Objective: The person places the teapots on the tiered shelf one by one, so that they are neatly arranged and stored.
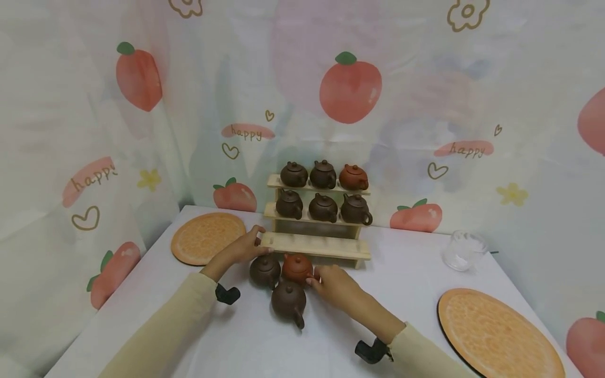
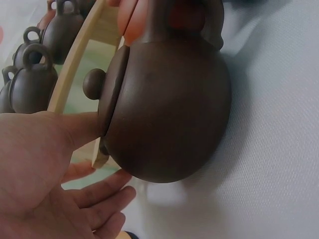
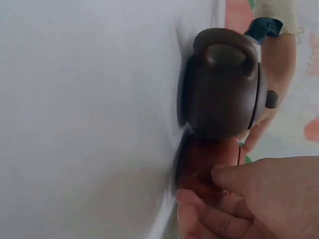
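A reddish-brown teapot stands on the white table in front of the shelf. My right hand pinches it at its handle side, thumb and fingers curled there in the right wrist view. To its left is a dark brown teapot; a second dark teapot stands nearer me, handle toward me. My left hand is at the left end of the lowest shelf board. In the left wrist view, its thumb lies by a dark teapot's lid, with the other fingers loosely extended near the board's end.
The upper tiers of the wooden rack carry several dark teapots and one reddish teapot. Round orange mats lie at the left and right. A clear glass vessel stands at the back right.
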A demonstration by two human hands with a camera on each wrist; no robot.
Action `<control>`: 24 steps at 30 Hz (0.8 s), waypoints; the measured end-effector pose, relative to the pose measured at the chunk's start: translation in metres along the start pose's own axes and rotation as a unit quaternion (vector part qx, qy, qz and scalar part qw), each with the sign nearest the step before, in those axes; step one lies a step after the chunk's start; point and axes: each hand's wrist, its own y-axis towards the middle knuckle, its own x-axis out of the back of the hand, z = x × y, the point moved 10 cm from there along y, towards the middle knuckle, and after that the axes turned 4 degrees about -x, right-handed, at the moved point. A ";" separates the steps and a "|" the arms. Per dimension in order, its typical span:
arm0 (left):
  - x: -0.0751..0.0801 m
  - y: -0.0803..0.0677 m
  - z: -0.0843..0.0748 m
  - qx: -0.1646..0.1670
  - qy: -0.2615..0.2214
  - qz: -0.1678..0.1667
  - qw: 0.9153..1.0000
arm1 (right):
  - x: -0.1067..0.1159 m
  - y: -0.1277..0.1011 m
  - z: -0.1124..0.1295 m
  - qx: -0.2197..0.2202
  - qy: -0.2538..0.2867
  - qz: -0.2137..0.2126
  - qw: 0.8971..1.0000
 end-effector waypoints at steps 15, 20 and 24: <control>-0.002 0.000 -0.002 0.006 -0.006 0.001 1.000 | -0.011 -0.001 0.001 0.062 -0.045 -0.013 0.997; -0.002 -0.001 -0.002 0.000 -0.010 0.000 1.000 | -0.010 -0.008 -0.007 0.050 -0.034 -0.019 0.998; -0.002 -0.002 -0.001 0.006 -0.012 0.000 1.000 | -0.007 -0.017 -0.013 0.041 -0.034 -0.022 0.998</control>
